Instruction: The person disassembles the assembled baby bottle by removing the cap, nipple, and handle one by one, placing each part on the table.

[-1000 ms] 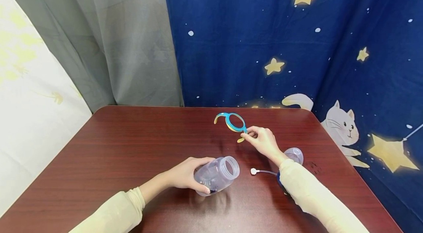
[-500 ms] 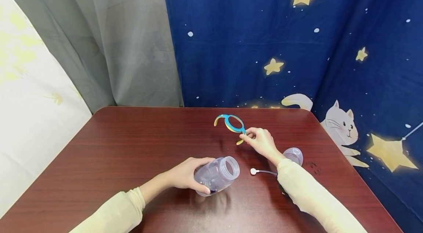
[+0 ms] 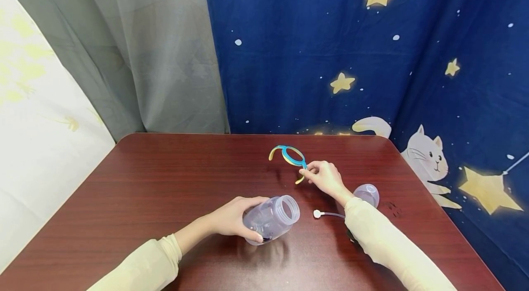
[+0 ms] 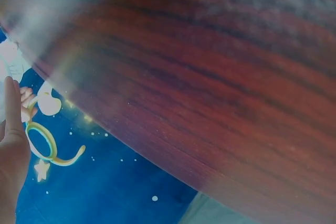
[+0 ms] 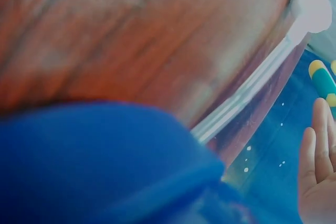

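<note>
My left hand (image 3: pixel 231 218) grips a clear plastic bottle (image 3: pixel 266 223), which tilts over the table with its open threaded mouth to the right. Thumb and fingers of my right hand (image 3: pixel 326 178) pinch one end of a blue-and-yellow two-handled bottle holder ring (image 3: pixel 286 158). The ring hangs above the table, beyond the bottle's mouth; its free handle (image 4: pixel 73 161) curves out in the left wrist view. Below my right forearm lies a straw with a white weighted end (image 3: pixel 317 214). In the right wrist view, the straw leads to a blue lid (image 5: pixel 105 156), mostly hidden in the head view by my sleeve.
A clear dome cap (image 3: pixel 368 193) stands on the table just beyond my right forearm. The dark red wooden table (image 3: pixel 165 171) ends at grey and blue curtains (image 3: pixel 289 52) behind it. A white cloth (image 3: pixel 41 121) hangs at the left.
My right hand has lowered the holder ring slightly and tilted it flatter, and the right forearm has shifted a little left. My left hand and the bottle have stayed still.
</note>
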`<action>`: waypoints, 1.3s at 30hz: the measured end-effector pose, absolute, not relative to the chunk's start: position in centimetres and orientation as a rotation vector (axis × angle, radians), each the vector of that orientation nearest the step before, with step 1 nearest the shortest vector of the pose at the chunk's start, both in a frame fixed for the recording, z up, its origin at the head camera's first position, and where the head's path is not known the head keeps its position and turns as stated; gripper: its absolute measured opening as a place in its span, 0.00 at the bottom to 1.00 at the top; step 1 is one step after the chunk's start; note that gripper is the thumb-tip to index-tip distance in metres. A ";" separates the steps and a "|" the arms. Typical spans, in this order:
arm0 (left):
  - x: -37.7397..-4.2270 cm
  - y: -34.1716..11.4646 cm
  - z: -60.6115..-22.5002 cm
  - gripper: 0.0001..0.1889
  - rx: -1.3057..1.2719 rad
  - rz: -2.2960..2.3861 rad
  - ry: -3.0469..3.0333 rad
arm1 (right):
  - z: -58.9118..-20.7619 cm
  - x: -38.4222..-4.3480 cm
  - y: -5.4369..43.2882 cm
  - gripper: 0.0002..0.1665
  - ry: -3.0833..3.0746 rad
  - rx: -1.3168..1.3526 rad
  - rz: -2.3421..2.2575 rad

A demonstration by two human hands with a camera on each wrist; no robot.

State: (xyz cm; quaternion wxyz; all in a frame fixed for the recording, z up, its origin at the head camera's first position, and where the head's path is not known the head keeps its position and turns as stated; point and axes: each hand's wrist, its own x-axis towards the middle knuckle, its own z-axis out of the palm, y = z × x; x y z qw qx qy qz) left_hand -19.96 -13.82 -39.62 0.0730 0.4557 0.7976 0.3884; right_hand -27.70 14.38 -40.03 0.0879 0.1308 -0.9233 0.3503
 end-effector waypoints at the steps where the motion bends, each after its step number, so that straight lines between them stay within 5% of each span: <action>1: -20.0 -13.8 -39.6 0.37 1.370 1.166 2.397 | -40.0 -27.7 14.4 0.12 -2.758 0.380 1.050; 39: -20.0 -13.9 -39.5 0.38 1.367 1.163 2.422 | -40.6 -27.9 14.6 0.13 -2.934 0.227 1.103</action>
